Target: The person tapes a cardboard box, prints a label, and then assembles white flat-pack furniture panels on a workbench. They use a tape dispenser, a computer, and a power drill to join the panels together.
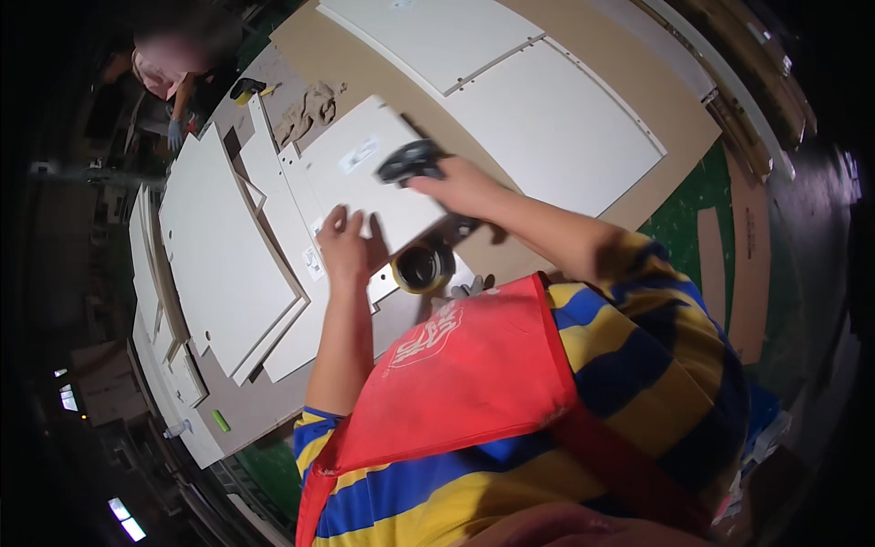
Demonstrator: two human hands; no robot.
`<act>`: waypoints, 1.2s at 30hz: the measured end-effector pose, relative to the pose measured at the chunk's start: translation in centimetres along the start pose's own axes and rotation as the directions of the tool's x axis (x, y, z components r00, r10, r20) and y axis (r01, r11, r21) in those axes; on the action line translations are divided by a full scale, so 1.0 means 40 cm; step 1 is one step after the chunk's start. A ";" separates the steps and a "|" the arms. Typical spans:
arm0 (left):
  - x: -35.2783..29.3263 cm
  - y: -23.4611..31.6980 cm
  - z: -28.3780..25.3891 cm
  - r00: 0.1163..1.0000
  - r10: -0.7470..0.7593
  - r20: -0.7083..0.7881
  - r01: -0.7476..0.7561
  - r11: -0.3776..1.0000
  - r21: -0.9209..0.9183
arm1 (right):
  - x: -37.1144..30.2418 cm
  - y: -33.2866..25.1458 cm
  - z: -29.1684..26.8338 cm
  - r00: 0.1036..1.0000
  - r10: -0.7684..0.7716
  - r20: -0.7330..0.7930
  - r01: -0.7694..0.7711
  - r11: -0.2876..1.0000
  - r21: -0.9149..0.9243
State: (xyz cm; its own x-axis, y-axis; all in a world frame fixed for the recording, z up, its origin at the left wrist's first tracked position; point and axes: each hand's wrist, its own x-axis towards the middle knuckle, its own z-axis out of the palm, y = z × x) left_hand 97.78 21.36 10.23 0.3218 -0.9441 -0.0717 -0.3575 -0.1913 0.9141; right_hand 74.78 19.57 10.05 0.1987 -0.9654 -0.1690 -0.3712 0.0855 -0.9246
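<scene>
My right hand (456, 187) grips a black power tool, which looks like a cordless drill (410, 162), though it is blurred. The tool is above a white panel (342, 187) with a paper label on it. Over the panel's near left part is my left hand (344, 244), its fingers bent and apart, with nothing visible in them. Whether those fingertips touch the panel, I cannot tell. Close to the table's near edge, between my arms, stands a tape roll (401, 278) with a yellow rim and a dark inside. Something grey (469, 288), perhaps a glove, lies beside it.
More white panels (223, 246) are stacked at the left, and large ones (551, 123) lie on brown cardboard (697, 114) at the right. A crumpled brown cloth (310, 109) lies at the back. Another person (162, 73) is at the far left. A green object (221, 420) sits near the left edge.
</scene>
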 end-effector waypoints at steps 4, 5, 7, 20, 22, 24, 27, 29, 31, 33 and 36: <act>-0.108 0.057 0.186 0.951 0.138 0.278 -0.180 0.975 0.130 | -0.200 0.126 -0.153 0.970 0.133 -0.204 -0.111 0.987 0.116; -0.115 0.053 0.229 0.921 0.130 0.367 -0.211 0.959 0.189 | -0.244 0.119 -0.187 0.961 0.190 -0.201 -0.158 0.974 0.164; -0.159 0.070 0.315 0.886 0.143 0.440 -0.261 0.940 0.219 | -0.289 0.180 -0.255 0.926 0.321 -0.201 -0.281 0.938 0.204; -0.281 -0.035 0.497 0.641 0.031 0.767 0.018 0.998 -0.056 | -0.304 0.376 -0.414 0.850 0.313 -0.424 -0.271 0.949 0.158; -0.260 -0.068 0.486 0.655 0.010 0.756 -0.010 1.000 -0.004 | -0.365 0.345 -0.347 0.849 0.268 -0.456 -0.255 0.963 0.092; -0.200 -0.061 0.493 0.645 0.133 0.752 -0.207 0.978 0.004 | -0.399 0.354 -0.286 0.824 0.175 -0.538 -0.057 0.972 0.230; -0.144 0.008 0.506 0.526 0.578 0.623 -0.763 0.645 0.046 | -0.378 0.358 -0.240 0.765 0.364 -0.531 -0.060 0.862 0.504; -0.148 0.007 0.522 0.546 0.575 0.610 -0.824 0.501 0.266 | -0.349 0.306 -0.225 0.799 0.498 -0.336 -0.141 0.700 0.700; -0.184 -0.024 0.514 0.583 0.445 0.680 -0.796 0.482 0.367 | -0.312 0.295 -0.204 0.793 0.422 -0.440 -0.006 0.727 0.687; -0.199 -0.041 0.514 0.583 0.373 0.722 -0.784 0.492 0.378 | -0.266 0.301 -0.215 0.810 0.414 -0.415 0.066 0.639 0.766; -0.146 -0.042 0.526 0.501 0.434 0.749 -0.837 0.462 0.292 | -0.183 0.336 -0.229 0.792 0.404 -0.459 0.119 0.635 0.764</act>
State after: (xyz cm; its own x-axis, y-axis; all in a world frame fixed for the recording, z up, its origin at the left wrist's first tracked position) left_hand 78.04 21.55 0.72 -0.6509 -0.7567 0.0613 -0.6908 0.6238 0.3656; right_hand 60.02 25.53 1.98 -0.4087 -0.8427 -0.3504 0.4806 0.1277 -0.8676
